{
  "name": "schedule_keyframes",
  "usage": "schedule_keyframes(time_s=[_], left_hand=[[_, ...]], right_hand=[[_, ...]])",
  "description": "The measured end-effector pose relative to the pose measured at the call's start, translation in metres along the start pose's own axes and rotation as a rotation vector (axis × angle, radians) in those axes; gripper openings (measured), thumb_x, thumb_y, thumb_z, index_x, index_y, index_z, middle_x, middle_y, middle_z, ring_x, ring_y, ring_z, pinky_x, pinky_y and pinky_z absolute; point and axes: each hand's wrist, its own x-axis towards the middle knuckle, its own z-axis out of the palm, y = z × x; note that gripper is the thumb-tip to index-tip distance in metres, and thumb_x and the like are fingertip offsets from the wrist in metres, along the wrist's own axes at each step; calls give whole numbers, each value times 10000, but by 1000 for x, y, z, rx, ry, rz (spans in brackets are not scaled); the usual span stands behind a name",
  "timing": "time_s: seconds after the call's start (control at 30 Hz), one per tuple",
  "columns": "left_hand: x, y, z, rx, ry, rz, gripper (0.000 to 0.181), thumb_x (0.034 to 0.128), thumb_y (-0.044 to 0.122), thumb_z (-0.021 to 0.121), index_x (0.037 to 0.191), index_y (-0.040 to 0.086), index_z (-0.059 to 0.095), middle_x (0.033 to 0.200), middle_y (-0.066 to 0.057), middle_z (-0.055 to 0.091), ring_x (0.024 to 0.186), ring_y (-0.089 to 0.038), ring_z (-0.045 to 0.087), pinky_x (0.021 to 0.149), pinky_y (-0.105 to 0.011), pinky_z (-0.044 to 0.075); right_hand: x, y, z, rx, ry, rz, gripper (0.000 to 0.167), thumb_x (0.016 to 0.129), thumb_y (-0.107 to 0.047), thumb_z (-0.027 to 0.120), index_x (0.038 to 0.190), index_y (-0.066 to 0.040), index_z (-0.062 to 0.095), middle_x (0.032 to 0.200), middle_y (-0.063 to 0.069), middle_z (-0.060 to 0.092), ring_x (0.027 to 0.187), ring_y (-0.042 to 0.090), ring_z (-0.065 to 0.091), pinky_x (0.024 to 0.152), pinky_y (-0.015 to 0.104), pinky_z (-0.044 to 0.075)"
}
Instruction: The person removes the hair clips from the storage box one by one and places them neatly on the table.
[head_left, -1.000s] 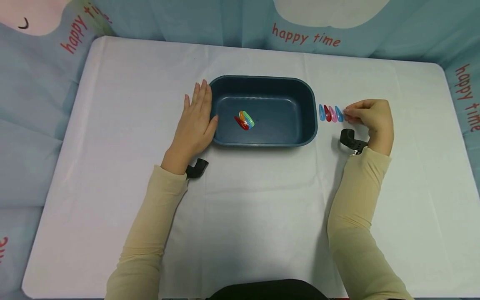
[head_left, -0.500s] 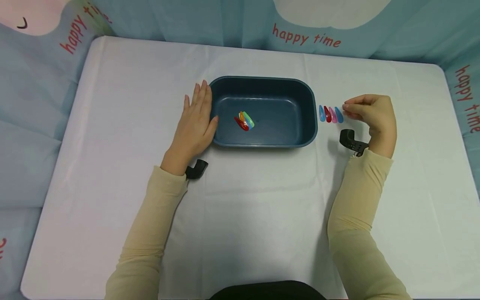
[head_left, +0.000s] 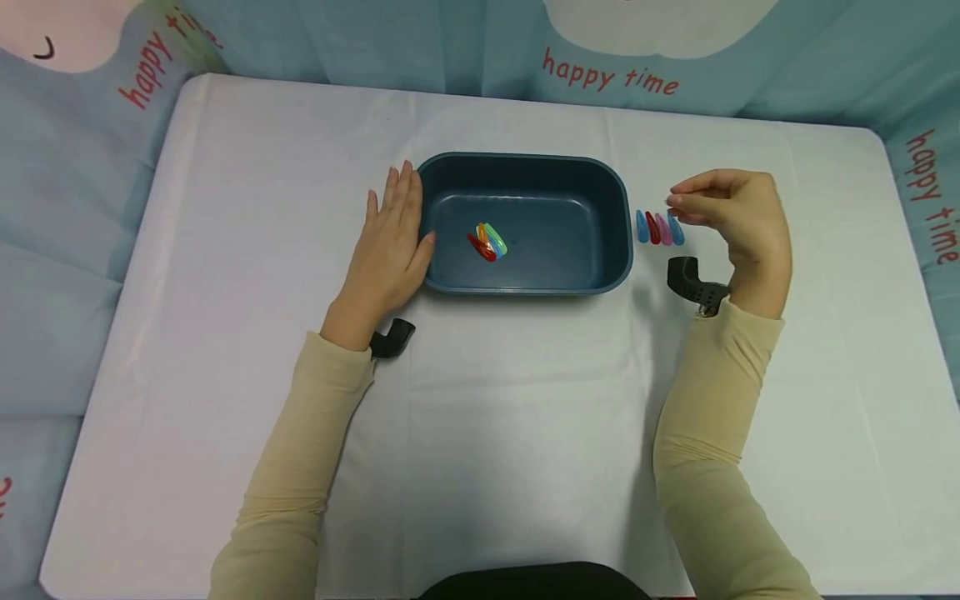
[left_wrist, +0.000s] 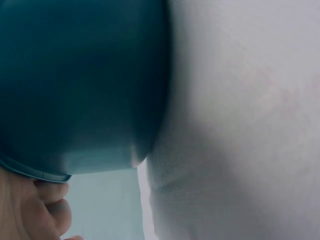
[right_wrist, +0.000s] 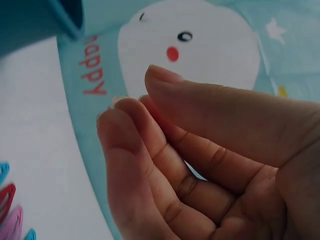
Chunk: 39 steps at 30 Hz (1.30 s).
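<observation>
The left hand (head_left: 384, 250) lies flat with extended fingers against the left end of a dark blue basin (head_left: 525, 291); in the left wrist view, fingers (left_wrist: 42, 212) touch the basin's rim. Inside the basin lie several hair clips (head_left: 491, 240), red, orange, green and blue. Right of it, a row of clips stands on the cloth: a blue one (head_left: 642, 226), a red one (head_left: 653, 227), a pink one (head_left: 663, 229) and another blue one (head_left: 677, 232). Over the row's right end hovers the right hand (head_left: 738, 221), loosely bent, nothing visible between thumb and fingers (right_wrist: 210, 150).
A white cloth (head_left: 510, 433) covers the table. Behind it hangs a light blue curtain (head_left: 465, 50) with red lettering. Each wrist carries a black mount, the left one (head_left: 393, 339) near the basin's front left corner and the right one (head_left: 693, 283) in front of the clip row.
The right hand has lifted away from the row's right end, then shifted left and toward the far side, its fingertips now over the rightmost blue clip. The left hand and the clips have stayed put.
</observation>
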Motion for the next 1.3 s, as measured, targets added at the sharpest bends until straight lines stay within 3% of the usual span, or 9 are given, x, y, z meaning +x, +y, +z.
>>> schedule_keyframes(time_s=[0.2, 0.4, 0.57, 0.7, 0.8, 0.87, 1.1, 1.3], left_hand=[[-1, -1, -1, 2, 9, 1, 646, 988, 248, 347, 1487, -51, 67, 1570, -142, 2, 1432, -224, -78, 1123, -431, -60], [-1, 1, 0, 0, -7, 9, 642, 990, 245, 347, 1484, -55, 69, 1568, -156, -4, 1430, -227, -85, 1120, -437, -66], [-2, 2, -1, 4, -7, 5, 642, 991, 249, 345, 1486, -52, 67, 1568, -153, -8, 1428, -219, -91, 1119, -429, -74], [-2, 1, -1, 8, -1, 7, 643, 993, 255, 341, 1486, -51, 64, 1568, -152, -14, 1428, -219, -93, 1119, -430, -74], [-2, 1, -1, 12, -5, 6, 647, 994, 264, 337, 1486, -50, 58, 1568, -150, -22, 1426, -217, -97, 1119, -431, -72], [-2, 1, -1, 11, -10, 4, 648, 994, 267, 335, 1487, -48, 56, 1568, -148, -25, 1425, -213, -101, 1119, -430, -74], [-2, 2, -1, 13, -14, 4, 651, 993, 272, 334, 1488, -47, 56, 1568, -148, -22, 1430, -231, -82, 1120, -432, -68], [-2, 1, -2, 12, -4, 3, 652, 989, 264, 350, 1486, -52, 70, 1568, -151, -8, 1434, -248, -57, 1123, -437, -56]], right_hand=[[-2, -8, 13, -102, -63, -55, 75, 816, -21, 706, 763, -62, 739, 696, -16, 695, 634, 98, 656, 629, 163, 514], [-5, -12, 30, -212, -134, -86, 77, 833, -42, 696, 872, 17, 724, 710, -31, 694, 663, 103, 664, 633, 171, 507], [-6, -17, 49, -302, -212, -96, 133, 831, -111, 719, 908, -4, 713, 733, -39, 697, 680, 114, 642, 456, 198, 418], [-4, -22, 65, -398, -253, -107, 159, 832, -151, 724, 921, -20, 705, 738, -49, 689, 718, 169, 633, 508, 225, 434], [0, -23, 77, -438, -285, -122, 172, 840, -147, 716, 932, -3, 695, 763, -31, 687, 771, 201, 647, 687, 247, 487], [3, -23, 83, -440, -308, -126, 187, 841, -134, 713, 940, 24, 688, 776, -4, 687, 783, 212, 651, 719, 257, 498], [16, -19, 104, -454, -395, -145, 174, 852, -74, 681, 930, 82, 681, 765, 16, 690, 735, 156, 661, 698, 233, 512], [25, -21, 124, -531, -479, -128, 150, 882, -63, 641, 932, 77, 665, 846, 95, 690, 760, 173, 655, 740, 250, 525]])
